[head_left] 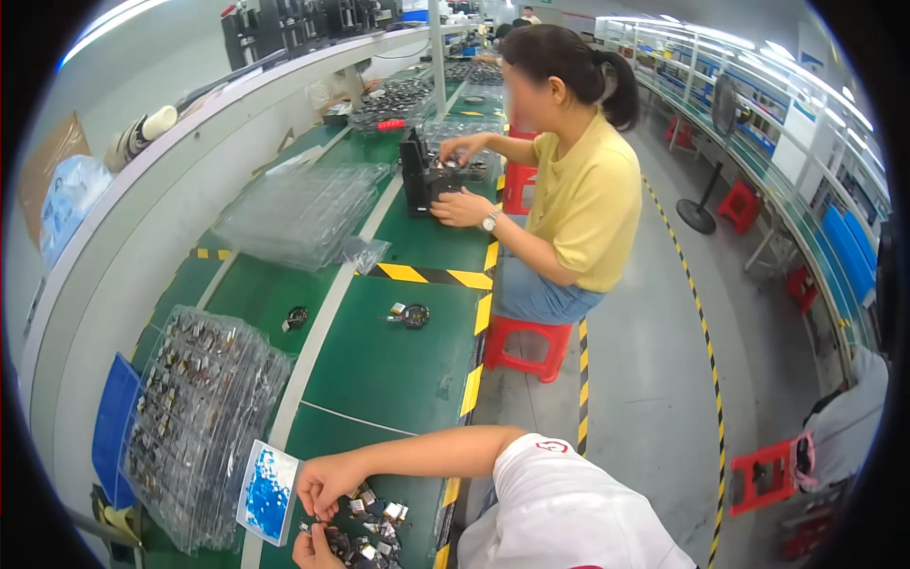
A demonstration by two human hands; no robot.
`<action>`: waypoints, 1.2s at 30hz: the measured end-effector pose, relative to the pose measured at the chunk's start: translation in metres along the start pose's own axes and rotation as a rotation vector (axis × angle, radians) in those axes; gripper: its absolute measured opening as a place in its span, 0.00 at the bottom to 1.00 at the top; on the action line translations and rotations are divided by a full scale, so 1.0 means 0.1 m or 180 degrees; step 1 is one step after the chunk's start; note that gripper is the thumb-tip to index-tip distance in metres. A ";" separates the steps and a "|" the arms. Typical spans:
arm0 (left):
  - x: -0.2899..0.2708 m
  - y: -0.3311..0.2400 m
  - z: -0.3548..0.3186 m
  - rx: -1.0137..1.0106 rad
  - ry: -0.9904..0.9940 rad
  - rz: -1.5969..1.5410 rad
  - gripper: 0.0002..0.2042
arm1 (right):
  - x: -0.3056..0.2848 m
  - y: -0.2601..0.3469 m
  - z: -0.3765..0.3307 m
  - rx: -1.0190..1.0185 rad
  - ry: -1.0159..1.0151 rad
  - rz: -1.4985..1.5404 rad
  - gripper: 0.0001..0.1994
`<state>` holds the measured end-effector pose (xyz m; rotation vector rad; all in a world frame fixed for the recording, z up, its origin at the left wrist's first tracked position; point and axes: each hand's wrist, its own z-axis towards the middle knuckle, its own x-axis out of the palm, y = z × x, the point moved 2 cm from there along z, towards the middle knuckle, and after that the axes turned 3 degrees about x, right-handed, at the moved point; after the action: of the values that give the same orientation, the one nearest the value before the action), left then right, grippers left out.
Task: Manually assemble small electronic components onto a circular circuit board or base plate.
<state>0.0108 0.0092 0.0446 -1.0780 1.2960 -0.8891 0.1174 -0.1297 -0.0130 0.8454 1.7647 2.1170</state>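
Note:
My right hand (330, 482) reaches in from the lower right, its thumb and fingers pinched together just above my left hand (318, 548). The left hand is also closed, partly cut off by the lower edge. What the fingertips hold between them is too small to make out. Beside them lies a loose heap of small electronic parts (391, 510), black with silvery pieces. Touching the right hand's knuckles, or very near them, is a white shallow box (293, 465) holding many small blue bits (266, 495).
Stacked clear plastic trays (204, 408) of parts stand left, beside a blue bin (114, 431). Round black parts (414, 316) lie on the green belt (370, 379). Farther along are clear trays (303, 213) and a co-worker in yellow (588, 190), hands at a black fixture (415, 175).

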 end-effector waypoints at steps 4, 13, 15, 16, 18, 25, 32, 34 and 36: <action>-0.01 -0.07 0.04 -0.0098 -0.0376 -0.0350 0.14 | 0.02 -0.02 0.15 -0.0130 -0.0059 -0.0294 0.04; -0.14 0.22 0.04 -0.0388 -0.0723 -0.0947 0.13 | 0.31 -0.12 0.25 -0.0846 -0.0326 -0.1079 0.05; -0.14 0.26 0.05 -0.0318 -0.0672 -0.0855 0.12 | 0.37 -0.04 0.15 -0.0812 -0.0477 -0.1074 0.04; -0.14 0.26 0.04 -0.0246 -0.0584 -0.0878 0.12 | 0.39 0.01 0.08 -0.0741 -0.0569 -0.1025 0.03; -0.17 0.36 0.04 -0.0155 -0.0686 -0.0774 0.11 | 0.40 0.00 0.02 -0.0761 -0.0460 -0.1063 0.06; -0.16 0.18 -0.08 0.0181 -0.0595 -0.0214 0.11 | 0.45 0.04 -0.05 -0.1116 -0.0579 -0.1257 0.05; -0.02 0.39 -0.07 -0.0061 -0.0630 -0.1551 0.07 | 0.45 0.09 -0.14 -0.1428 -0.0682 -0.1360 0.05; -0.03 0.61 -0.05 0.0187 -0.0748 -0.1578 0.05 | 0.47 0.06 -0.13 -0.1372 -0.0661 -0.1543 0.06; 0.03 0.50 -0.05 0.0050 -0.0588 -0.2111 0.06 | 0.44 0.18 -0.15 -0.1149 -0.0534 -0.1402 0.06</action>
<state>0.0024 0.0196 -0.0040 -1.5748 0.7736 -1.2438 0.0766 -0.1224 0.0144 0.4682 1.2834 1.9180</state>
